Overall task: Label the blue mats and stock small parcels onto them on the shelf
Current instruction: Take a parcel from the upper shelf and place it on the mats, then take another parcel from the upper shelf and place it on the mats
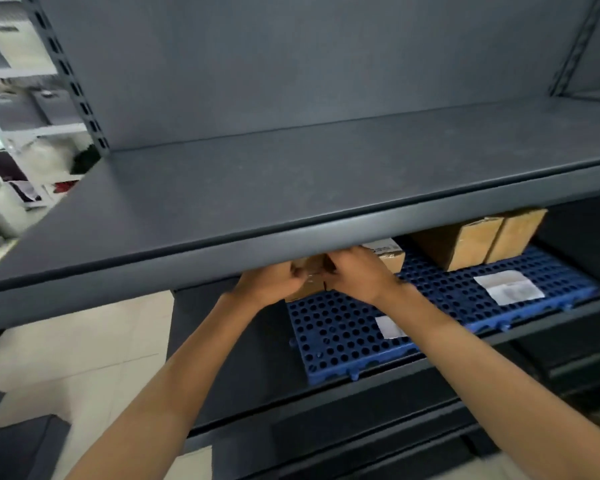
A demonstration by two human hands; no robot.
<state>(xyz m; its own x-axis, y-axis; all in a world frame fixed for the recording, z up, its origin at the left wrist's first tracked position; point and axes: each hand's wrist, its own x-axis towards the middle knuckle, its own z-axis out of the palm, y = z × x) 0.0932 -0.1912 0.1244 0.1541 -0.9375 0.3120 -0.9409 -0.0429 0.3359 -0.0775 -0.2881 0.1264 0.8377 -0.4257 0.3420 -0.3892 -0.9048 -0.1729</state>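
Floor tiles [84, 341] and distant white racks [21, 109] are seen at far left, blurred by the wide lens. Next comes the left hand [269, 284], closed around the left side of a small brown parcel [309, 275], which is held at the back-left corner of a blue perforated mat [343, 334] on the lower shelf [440, 360]. The right hand [357, 273] is closed over the parcel's right side, so the carton is clasped between both hands. Whether it rests on the mat or is held just above it cannot be told, because the front lip of the upper shelf [291, 188] hides its top.

Risk is judged chiefly from that lip: the knuckles are close under it, and a lift could knock them or the parcel against the metal. The parcel sits near the mat's left edge, so a push leftward could tip it off onto bare shelf. A white label [390, 327] lies on the mat just beside the right forearm, partly hidden; it could be dragged loose as the arm is withdrawn.

Further right, a second white label [508, 287] is seen on the adjoining mat [548, 268], with two taller brown cartons [478, 240] standing behind it. The held parcel appears plain cardboard, with glossy tape at its front and another labelled carton [388, 254] just behind the right hand.
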